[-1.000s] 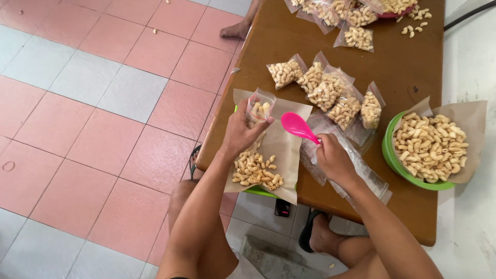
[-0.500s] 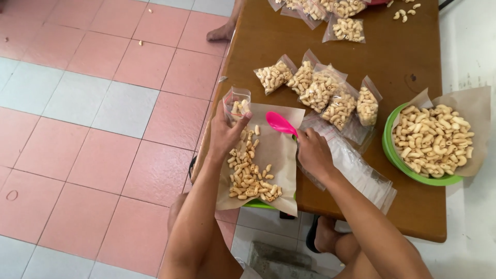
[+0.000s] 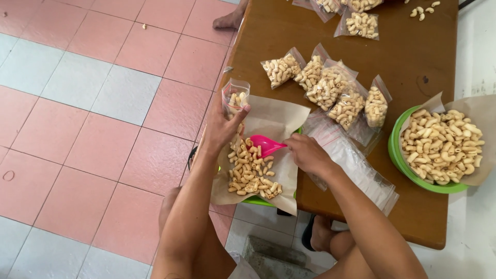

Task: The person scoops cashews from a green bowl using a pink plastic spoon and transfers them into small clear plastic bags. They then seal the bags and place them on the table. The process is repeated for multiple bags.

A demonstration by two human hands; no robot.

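Note:
My left hand (image 3: 222, 129) holds a small clear plastic bag (image 3: 235, 98) partly filled with pale curled snacks, upright above a paper-lined green bowl (image 3: 261, 202). My right hand (image 3: 307, 153) grips a pink scoop (image 3: 264, 144), its blade dipped into the pile of snacks (image 3: 252, 173) on the brown paper (image 3: 274, 121). The two hands are close together over the bowl at the near edge of the brown wooden table (image 3: 408, 57).
Several filled snack bags (image 3: 330, 85) lie in a row on the table, more bags (image 3: 359, 23) at the far edge. A stack of empty clear bags (image 3: 356, 168) lies beside my right hand. A second green bowl (image 3: 413, 173) with snacks stands at right. Someone's bare foot (image 3: 229, 20) rests on the tiled floor.
The pink scoop has come down from near the bag's mouth into the snack pile. My left hand keeps the bag upright.

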